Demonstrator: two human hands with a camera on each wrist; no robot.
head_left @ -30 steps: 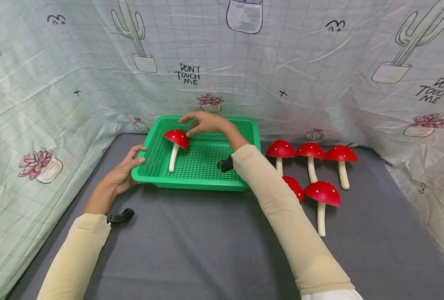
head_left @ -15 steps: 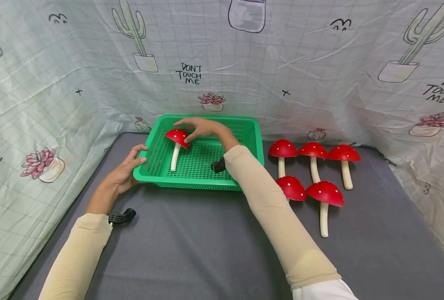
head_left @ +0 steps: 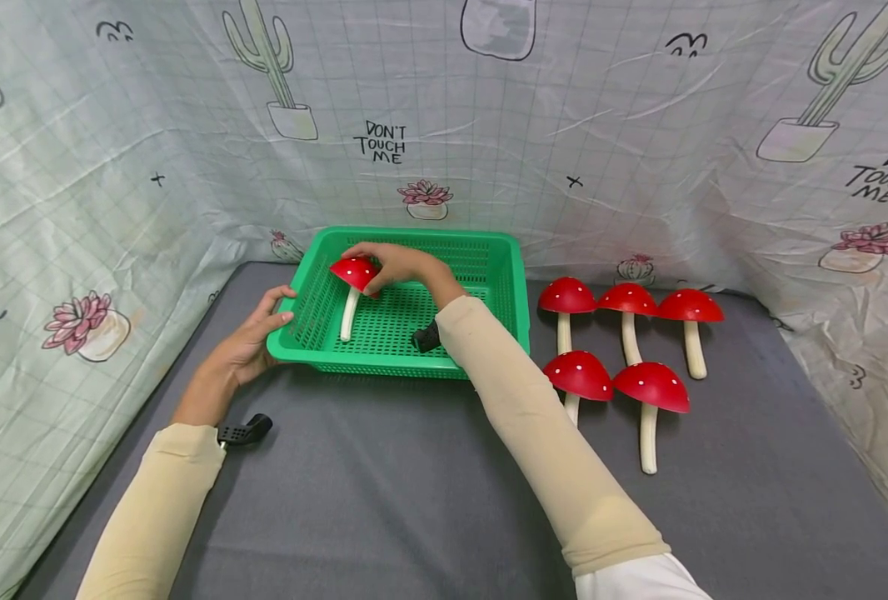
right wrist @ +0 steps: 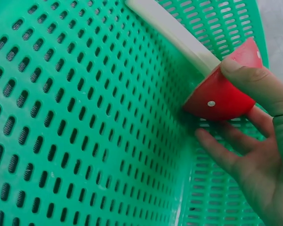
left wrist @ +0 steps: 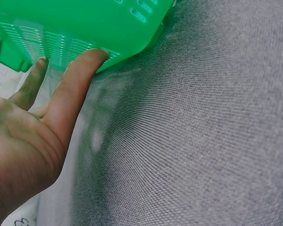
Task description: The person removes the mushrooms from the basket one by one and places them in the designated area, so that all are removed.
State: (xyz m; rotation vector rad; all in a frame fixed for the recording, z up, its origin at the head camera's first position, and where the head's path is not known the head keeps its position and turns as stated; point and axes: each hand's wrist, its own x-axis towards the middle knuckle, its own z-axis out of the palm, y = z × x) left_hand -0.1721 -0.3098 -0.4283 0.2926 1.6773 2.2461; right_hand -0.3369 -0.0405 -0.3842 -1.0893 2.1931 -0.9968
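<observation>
A green plastic basket [head_left: 406,363] stands at the back of the table, and inside it at the left lies a mushroom with a white-dotted red cap [head_left: 351,270] and a pale stem. My right hand [head_left: 402,263] reaches in and holds that cap. In the right wrist view the thumb [right wrist: 247,75] lies on one side of the cap, with the fingers around the other. My left hand [head_left: 245,346] is at the basket's left end. Its fairly straight thumb [left wrist: 78,84] and fingertips touch the outer wall in the left wrist view.
Right of the basket, several more red-capped mushrooms [head_left: 651,387] lie on the grey cloth [head_left: 384,483] in two rows, stems toward me. A printed curtain [head_left: 489,150] rises close behind the basket and along both sides.
My right hand has moved down and left onto the mushroom's cap and taken hold of it. The left hand keeps its place at the basket.
</observation>
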